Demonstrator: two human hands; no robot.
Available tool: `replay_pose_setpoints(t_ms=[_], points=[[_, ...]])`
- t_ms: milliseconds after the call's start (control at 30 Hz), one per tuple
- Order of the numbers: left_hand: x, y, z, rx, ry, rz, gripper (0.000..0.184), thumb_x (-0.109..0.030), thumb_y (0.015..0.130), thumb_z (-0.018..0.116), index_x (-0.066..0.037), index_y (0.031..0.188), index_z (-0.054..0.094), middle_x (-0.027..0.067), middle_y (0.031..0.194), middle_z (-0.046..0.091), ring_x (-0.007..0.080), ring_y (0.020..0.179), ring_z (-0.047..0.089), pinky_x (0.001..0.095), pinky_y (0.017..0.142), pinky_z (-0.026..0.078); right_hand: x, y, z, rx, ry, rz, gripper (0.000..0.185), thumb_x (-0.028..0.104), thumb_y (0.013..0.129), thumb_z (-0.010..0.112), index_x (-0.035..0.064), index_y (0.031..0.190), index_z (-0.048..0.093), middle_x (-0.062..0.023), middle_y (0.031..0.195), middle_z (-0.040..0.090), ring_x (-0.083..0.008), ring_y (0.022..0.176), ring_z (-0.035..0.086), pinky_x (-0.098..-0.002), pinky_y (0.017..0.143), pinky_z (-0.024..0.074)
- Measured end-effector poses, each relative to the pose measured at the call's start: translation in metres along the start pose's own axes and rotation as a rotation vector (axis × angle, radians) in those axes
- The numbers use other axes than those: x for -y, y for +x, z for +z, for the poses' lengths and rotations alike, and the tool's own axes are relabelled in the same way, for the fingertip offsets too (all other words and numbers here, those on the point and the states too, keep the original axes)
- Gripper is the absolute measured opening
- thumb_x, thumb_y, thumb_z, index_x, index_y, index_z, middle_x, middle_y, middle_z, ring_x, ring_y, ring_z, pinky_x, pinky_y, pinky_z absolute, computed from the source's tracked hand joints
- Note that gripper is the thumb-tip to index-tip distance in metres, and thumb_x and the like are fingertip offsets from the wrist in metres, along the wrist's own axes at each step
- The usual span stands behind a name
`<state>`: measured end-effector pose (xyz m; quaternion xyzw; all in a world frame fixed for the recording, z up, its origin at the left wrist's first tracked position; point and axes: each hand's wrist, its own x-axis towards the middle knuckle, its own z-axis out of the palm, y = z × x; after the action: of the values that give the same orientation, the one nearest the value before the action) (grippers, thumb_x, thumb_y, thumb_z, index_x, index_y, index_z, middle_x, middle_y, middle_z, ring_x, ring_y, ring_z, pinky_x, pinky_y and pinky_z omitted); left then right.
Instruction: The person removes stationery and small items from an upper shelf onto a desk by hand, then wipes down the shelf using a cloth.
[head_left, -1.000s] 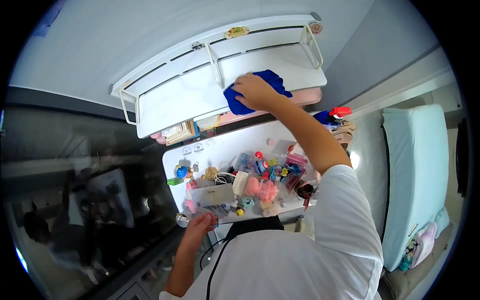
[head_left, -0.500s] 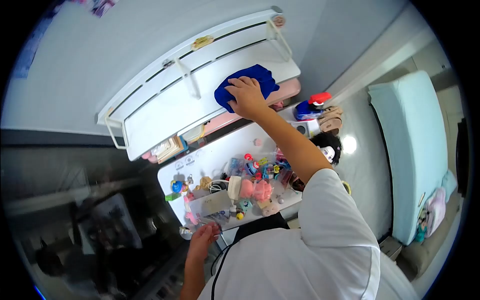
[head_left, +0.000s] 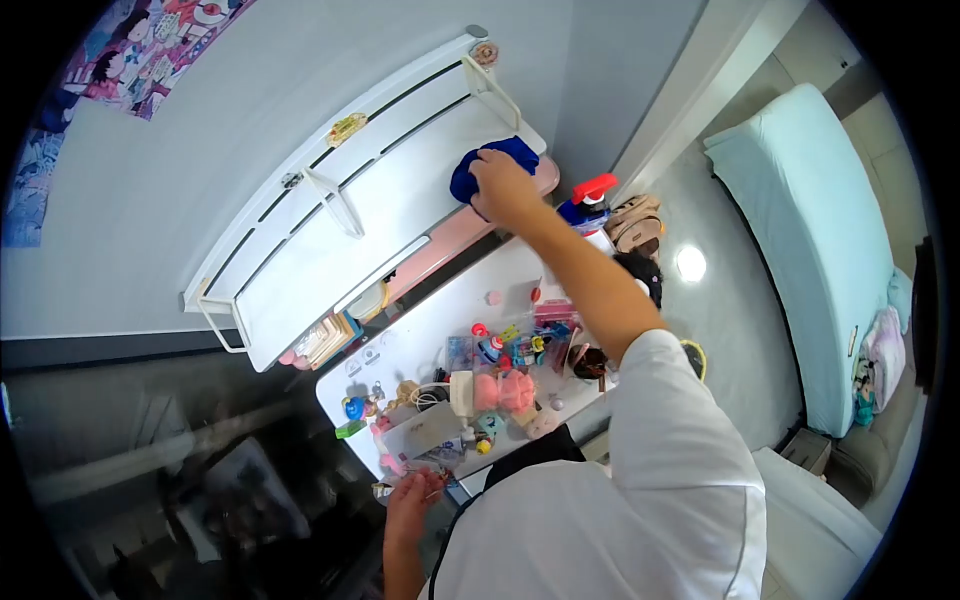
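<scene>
My right hand (head_left: 503,188) reaches up to a white shelf (head_left: 300,275) and is closed on a crumpled blue cloth (head_left: 512,155). The cloth lies on the shelf board near its right end, partly covered by my fingers. My left hand (head_left: 410,497) is low, beside the front edge of the white desk (head_left: 400,340), with its fingers curled together. Something small and dark shows at its fingertips, too unclear to name. Nearest to that hand is a pale box (head_left: 422,432) on the desk.
Many small toys, a pink pouf-like item (head_left: 517,391) and a white charger-like block (head_left: 461,393) crowd the desk. A blue bottle with a red spray head (head_left: 594,188) and a tan bag (head_left: 635,222) stand at the right. White brackets (head_left: 335,203) rise from the shelf.
My right hand has slid the blue cloth rightward along the shelf, closer to its end. The camera view has shifted, showing more of the wall poster. My left hand stays low by the desk.
</scene>
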<state>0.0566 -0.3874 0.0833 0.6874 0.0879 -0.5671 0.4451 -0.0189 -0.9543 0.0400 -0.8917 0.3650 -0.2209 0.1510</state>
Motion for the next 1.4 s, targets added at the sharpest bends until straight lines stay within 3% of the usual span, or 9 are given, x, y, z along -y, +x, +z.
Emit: replay_pose_setpoints(t_ms=[67, 133, 267, 533, 567, 667, 833, 1167, 1400], points=[[-0.004, 0.002, 0.003, 0.042, -0.013, 0.013, 0.036, -0.030, 0.106, 0.057, -0.003, 0.129, 0.060, 0.0088, 0.114, 0.071, 0.0200, 0.104, 0.069, 0.0365, 0.088, 0.054, 0.011, 0.004, -0.075, 0.164, 0.120, 0.234, 0.037, 0.016, 0.074, 0.069, 0.0017, 0.108, 0.072, -0.0188, 0.099, 0.074, -0.0326, 0.097, 0.071, -0.0405, 0.090, 0.0549], [-0.002, 0.007, 0.000, 0.034, -0.030, 0.016, 0.035, -0.029, 0.106, 0.057, -0.003, 0.128, 0.061, 0.0088, 0.113, 0.071, 0.0201, 0.102, 0.069, 0.0363, 0.087, 0.054, -0.005, 0.009, -0.126, 0.211, 0.595, 0.475, 0.037, 0.018, 0.076, 0.069, 0.0034, 0.110, 0.073, -0.0125, 0.088, 0.074, -0.0255, 0.081, 0.071, -0.0368, 0.078, 0.0572], [0.001, 0.012, -0.003, 0.029, -0.012, 0.019, 0.033, -0.029, 0.106, 0.058, -0.005, 0.127, 0.062, 0.0084, 0.111, 0.071, 0.0205, 0.101, 0.069, 0.0354, 0.086, 0.054, -0.078, 0.041, -0.159, -0.128, 1.093, 0.579, 0.034, 0.018, 0.079, 0.072, -0.0040, 0.106, 0.072, -0.0136, 0.089, 0.073, -0.0190, 0.070, 0.069, -0.0313, 0.062, 0.0567], [-0.001, 0.012, 0.001, -0.023, 0.045, -0.024, 0.035, -0.029, 0.105, 0.058, -0.002, 0.128, 0.062, 0.0095, 0.116, 0.071, 0.0201, 0.101, 0.069, 0.0350, 0.086, 0.055, -0.141, 0.155, -0.055, 0.040, 0.507, 0.694, 0.041, 0.024, 0.083, 0.074, -0.0050, 0.112, 0.071, -0.0165, 0.100, 0.074, -0.0250, 0.085, 0.070, -0.0382, 0.076, 0.0559], [-0.001, 0.010, 0.001, -0.044, 0.056, -0.027, 0.036, -0.029, 0.105, 0.058, -0.002, 0.129, 0.061, 0.0095, 0.116, 0.071, 0.0199, 0.101, 0.069, 0.0349, 0.085, 0.056, -0.157, 0.167, -0.026, 0.031, 0.492, 0.679, 0.058, 0.039, 0.073, 0.082, -0.0068, 0.108, 0.073, -0.0219, 0.103, 0.074, -0.0326, 0.093, 0.072, -0.0423, 0.079, 0.0558], [0.004, 0.009, -0.008, -0.090, 0.041, -0.067, 0.038, -0.028, 0.106, 0.058, 0.000, 0.131, 0.060, 0.0097, 0.116, 0.071, 0.0198, 0.101, 0.069, 0.0342, 0.085, 0.056, -0.146, 0.178, -0.019, 0.261, 0.182, 0.571, 0.064, 0.046, 0.069, 0.087, -0.0054, 0.105, 0.075, -0.0226, 0.104, 0.074, -0.0335, 0.095, 0.073, -0.0419, 0.081, 0.0565], [0.013, 0.004, -0.014, -0.074, -0.037, -0.086, 0.035, -0.028, 0.105, 0.058, -0.001, 0.127, 0.063, 0.0101, 0.115, 0.071, 0.0198, 0.101, 0.068, 0.0332, 0.084, 0.057, -0.158, 0.176, -0.018, 0.367, 0.216, 0.520, 0.084, 0.039, 0.068, 0.092, -0.0099, 0.129, 0.061, -0.0236, 0.118, 0.069, -0.0309, 0.105, 0.068, -0.0399, 0.087, 0.0554], [0.003, 0.017, -0.008, -0.022, -0.016, -0.050, 0.033, -0.027, 0.106, 0.057, -0.002, 0.127, 0.062, 0.0092, 0.112, 0.071, 0.0191, 0.099, 0.069, 0.0346, 0.086, 0.055, -0.139, 0.130, -0.051, 0.476, 0.160, 0.641, 0.053, 0.012, 0.078, 0.066, -0.0099, 0.127, 0.062, -0.0241, 0.115, 0.069, -0.0316, 0.096, 0.069, -0.0430, 0.076, 0.0558], [0.010, 0.019, -0.019, 0.034, -0.026, -0.003, 0.032, -0.029, 0.105, 0.058, -0.004, 0.124, 0.064, 0.0082, 0.111, 0.072, 0.0186, 0.099, 0.069, 0.0341, 0.085, 0.054, -0.116, 0.106, -0.063, 0.440, -0.033, 0.573, 0.044, 0.014, 0.076, 0.067, -0.0120, 0.112, 0.069, -0.0297, 0.106, 0.072, -0.0383, 0.092, 0.071, -0.0456, 0.074, 0.0549]])
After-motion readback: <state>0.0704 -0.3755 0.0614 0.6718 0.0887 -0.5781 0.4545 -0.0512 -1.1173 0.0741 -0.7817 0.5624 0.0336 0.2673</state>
